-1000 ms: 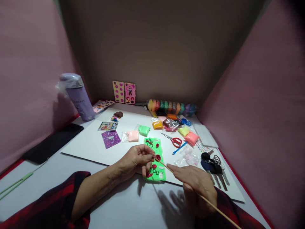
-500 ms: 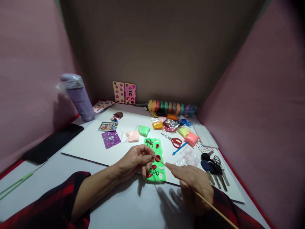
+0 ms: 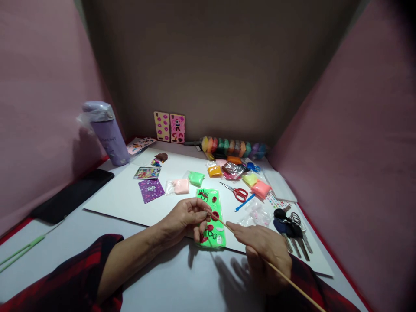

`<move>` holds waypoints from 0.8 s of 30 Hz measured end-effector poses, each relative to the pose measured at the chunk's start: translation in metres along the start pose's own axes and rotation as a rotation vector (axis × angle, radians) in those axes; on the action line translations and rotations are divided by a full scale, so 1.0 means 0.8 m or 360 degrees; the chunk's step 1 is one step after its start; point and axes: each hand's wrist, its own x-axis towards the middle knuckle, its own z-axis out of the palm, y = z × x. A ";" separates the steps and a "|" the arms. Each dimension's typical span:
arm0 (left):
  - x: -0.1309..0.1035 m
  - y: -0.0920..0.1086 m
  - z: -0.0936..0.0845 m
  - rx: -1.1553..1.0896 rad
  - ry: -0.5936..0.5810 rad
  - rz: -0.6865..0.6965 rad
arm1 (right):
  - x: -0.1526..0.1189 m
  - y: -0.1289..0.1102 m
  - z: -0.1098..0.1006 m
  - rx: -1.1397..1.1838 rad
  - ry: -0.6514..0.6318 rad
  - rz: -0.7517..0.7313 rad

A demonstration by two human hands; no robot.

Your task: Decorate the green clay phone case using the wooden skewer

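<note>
Over a green clay-covered phone case [image 3: 219,238], my left hand [image 3: 190,216] pinches something small at the tip of a thin wooden stick [image 3: 286,276]; the piece itself is too small to make out. My right hand [image 3: 266,251] is closed around the stick, which slants from lower right up to my left fingertips. Red and dark shapes and a white piece decorate the case, which lies across the board's front edge. My left hand hides part of its left side.
Red-handled scissors [image 3: 238,193], a blue modelling tool [image 3: 244,203] and several bags of coloured clay [image 3: 261,189] lie behind. Keys [image 3: 294,229] sit at right. A purple bottle [image 3: 110,136], black phone [image 3: 73,195] and purple card [image 3: 151,190] are at left.
</note>
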 end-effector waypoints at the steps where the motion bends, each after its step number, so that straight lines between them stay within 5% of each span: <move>1: 0.000 0.000 0.001 0.0002 0.0001 -0.0008 | -0.001 0.001 0.000 -0.0005 -0.0030 -0.0017; 8: -0.001 0.001 0.001 0.0012 0.0016 -0.0027 | -0.006 0.001 0.002 0.0027 0.0103 0.0041; 16: -0.001 0.000 0.001 0.0024 0.0023 -0.0019 | -0.008 0.004 0.001 0.0061 -0.0061 0.0039; 24: -0.001 0.001 -0.001 0.0002 0.0005 -0.0009 | 0.000 -0.006 -0.002 0.0107 0.0140 0.0173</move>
